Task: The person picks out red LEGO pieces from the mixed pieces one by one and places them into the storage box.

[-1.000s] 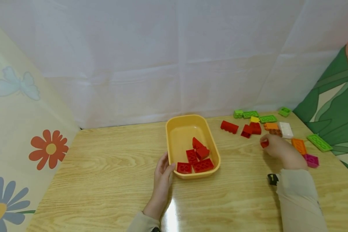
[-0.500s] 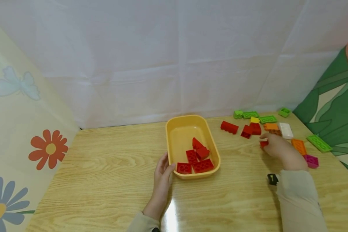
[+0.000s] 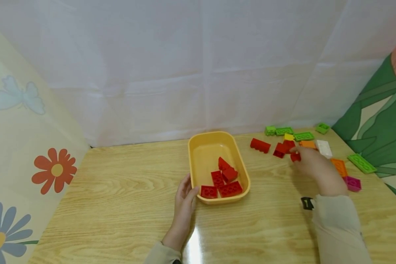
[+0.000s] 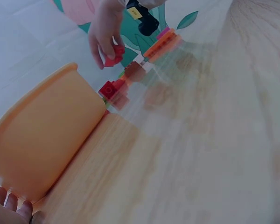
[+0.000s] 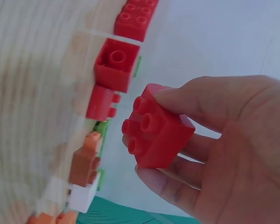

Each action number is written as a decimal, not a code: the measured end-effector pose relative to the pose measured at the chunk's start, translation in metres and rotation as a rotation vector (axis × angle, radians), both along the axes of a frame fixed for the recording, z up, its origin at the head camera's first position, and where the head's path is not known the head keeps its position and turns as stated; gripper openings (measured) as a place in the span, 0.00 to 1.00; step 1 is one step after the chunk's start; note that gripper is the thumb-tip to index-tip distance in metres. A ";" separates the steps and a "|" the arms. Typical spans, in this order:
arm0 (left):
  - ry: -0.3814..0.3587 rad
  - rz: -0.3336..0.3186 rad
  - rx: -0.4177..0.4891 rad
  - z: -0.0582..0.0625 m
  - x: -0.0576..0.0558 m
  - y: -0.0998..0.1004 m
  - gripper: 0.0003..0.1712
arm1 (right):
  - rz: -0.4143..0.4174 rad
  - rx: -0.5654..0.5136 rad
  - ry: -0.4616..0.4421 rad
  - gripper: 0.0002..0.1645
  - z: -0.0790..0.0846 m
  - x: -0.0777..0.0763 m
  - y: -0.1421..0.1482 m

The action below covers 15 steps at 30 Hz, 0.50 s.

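At the near left corner of a yellow-orange plastic tub (image 3: 204, 157), my left hand (image 3: 183, 205) grips the rim, thumb over the edge and fingers against the outer wall. Several red toy bricks (image 3: 230, 189) lie in the tub's near half. My right hand (image 3: 314, 169) pinches a red studded toy brick (image 5: 161, 135) between thumb and fingers. In the left wrist view this brick (image 4: 114, 57) hangs above the table. Close to the right hand lie two red bricks (image 3: 279, 150), and a longer red brick (image 3: 260, 145) is farther left.
Around the right hand are green bricks (image 3: 304, 136), a yellow brick (image 3: 288, 136), orange bricks (image 3: 339, 167), a white brick (image 3: 323, 149) and a magenta brick (image 3: 352, 184). A white cloth (image 3: 151, 91) hangs behind the table, with printed panels (image 3: 376, 135) at both sides.
My right hand has shifted a little left, carrying the red brick toward the other red bricks. The left hand and the tub stay put.
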<state>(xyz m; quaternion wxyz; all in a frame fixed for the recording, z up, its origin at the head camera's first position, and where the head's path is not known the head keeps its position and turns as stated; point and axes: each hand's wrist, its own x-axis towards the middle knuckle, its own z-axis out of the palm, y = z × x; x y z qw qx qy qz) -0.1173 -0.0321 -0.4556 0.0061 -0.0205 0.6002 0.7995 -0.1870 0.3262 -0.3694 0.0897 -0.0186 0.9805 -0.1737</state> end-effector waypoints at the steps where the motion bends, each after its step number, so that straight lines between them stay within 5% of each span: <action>1: -0.001 0.001 0.000 0.000 0.000 0.000 0.32 | 0.001 0.003 0.004 0.30 0.002 0.001 -0.002; 15: -0.006 -0.005 0.012 0.000 -0.001 0.000 0.32 | 0.043 0.050 0.120 0.28 0.022 0.011 -0.031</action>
